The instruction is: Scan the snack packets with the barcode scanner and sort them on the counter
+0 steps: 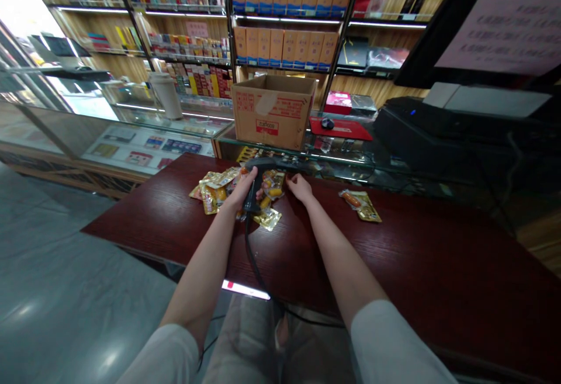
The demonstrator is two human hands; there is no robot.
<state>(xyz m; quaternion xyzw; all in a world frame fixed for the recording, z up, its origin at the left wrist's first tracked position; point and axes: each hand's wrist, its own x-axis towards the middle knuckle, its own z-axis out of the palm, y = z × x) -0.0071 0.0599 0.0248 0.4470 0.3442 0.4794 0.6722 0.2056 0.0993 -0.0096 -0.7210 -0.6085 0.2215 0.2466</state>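
My left hand (242,191) is wrapped round the handle of a black handheld barcode scanner (263,163), whose head points right. Its cable (249,249) hangs down over the table's near edge. My right hand (300,187) has its fingers pinched at the edge of a small clear-and-gold snack packet (275,185), just below the scanner's head; the exact grip is partly hidden. Behind and left of the left hand lies a loose pile of gold snack packets (213,194). Another gold packet (268,218) lies under the scanner's handle. Farther right lie a sausage packet (350,199) and a gold packet (370,208).
A dark red wooden table (153,208) bears the packets. Behind it, an open cardboard box (272,112) stands on a glass counter, beside a black mouse (327,123) on a red mat (350,129). A black printer (421,132) and a monitor (486,27) are at right.
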